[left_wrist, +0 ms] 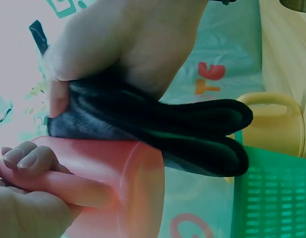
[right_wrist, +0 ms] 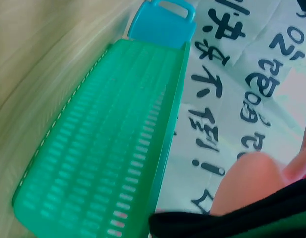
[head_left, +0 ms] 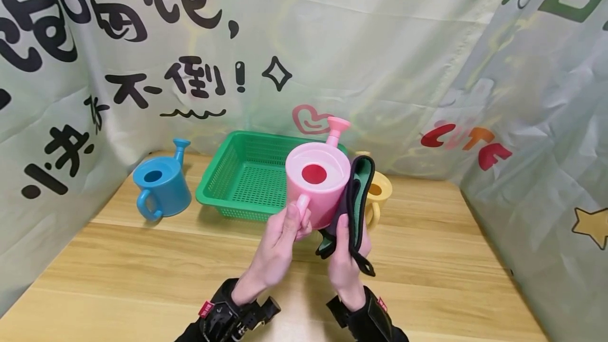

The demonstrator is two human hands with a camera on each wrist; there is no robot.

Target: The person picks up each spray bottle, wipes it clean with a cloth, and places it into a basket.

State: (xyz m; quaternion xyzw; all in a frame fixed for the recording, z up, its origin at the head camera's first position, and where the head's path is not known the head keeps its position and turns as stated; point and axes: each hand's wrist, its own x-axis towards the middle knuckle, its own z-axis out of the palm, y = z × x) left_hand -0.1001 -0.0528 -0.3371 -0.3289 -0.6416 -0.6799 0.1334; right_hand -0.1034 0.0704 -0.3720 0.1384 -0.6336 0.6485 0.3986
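- The pink, plastic-looking watering can (head_left: 323,202), round-bodied with a flared spout, is held up at the centre of the frame, its spout pointing toward the top.
- The left hand (head_left: 277,249), lower centre, has its fingers curled round the can's handle.
- The right hand (head_left: 344,265), just to its right, grips a folded dark fabric cloth (head_left: 362,194) with green inner faces, black edging and a small hanging loop.
- The cloth lies against the can's right side, so the step in hand looks like wiping the can's outer wall; how much is already wiped cannot be told.
- The next move, as I judge it, calls for a firm handle grip while the cloth is pressed and drawn along the curved wall; turning the can would bring other parts within reach.
- Behind the can, at mid-frame, sits a green perforated plastic basket (head_left: 254,183), its visible floor bare.
- A blue plastic-looking watering can (head_left: 168,191) stands left of the basket; a yellow plastic-looking one (head_left: 383,182) stands right of centre, partly hidden by the cloth.
- All three rest on the wood-grain table (head_left: 437,257).
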